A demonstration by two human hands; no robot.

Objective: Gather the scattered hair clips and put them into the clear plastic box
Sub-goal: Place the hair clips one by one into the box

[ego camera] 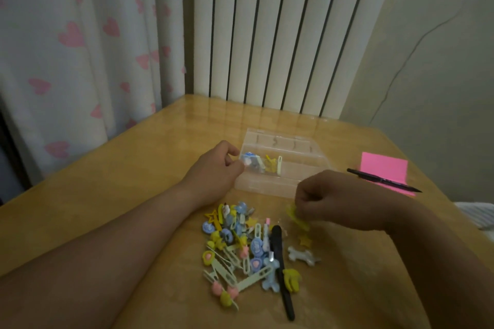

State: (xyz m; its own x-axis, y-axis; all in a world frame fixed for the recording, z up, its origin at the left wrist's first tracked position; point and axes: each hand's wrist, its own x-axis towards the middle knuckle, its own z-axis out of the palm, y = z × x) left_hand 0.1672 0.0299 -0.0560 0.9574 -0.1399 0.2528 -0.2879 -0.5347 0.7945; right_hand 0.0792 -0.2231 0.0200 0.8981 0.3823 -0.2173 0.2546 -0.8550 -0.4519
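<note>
The light wooden table [133, 195] carries all the items. My left hand [216, 168] lies ahead of my right hand [339, 200].

The clear rectangular plastic box [267, 187] stands open between my two hands. Its left wall touches my left fingertips and its near wall is just beyond my right knuckles. It is transparent, with moulded divider ribs along its far wall.

The pile of small plastic hair clips [240, 248] lies nearer to me than both hands, below my left wrist and to the left of my right hand. The clips are pastel blue, yellow, pale green and pink: snap bars, rounds and stars. A long black clip [280, 270] runs through its right side.

A few clips in the box [264, 164], blue-white, yellow and pale, sit just right of my left fingertips.

My right fingers are curled and pinch a yellow plastic hair clip [295, 218] just above the table.

My left fingers are curled at the box edge. I cannot tell whether they hold a clip; that spot is blurred.
</note>
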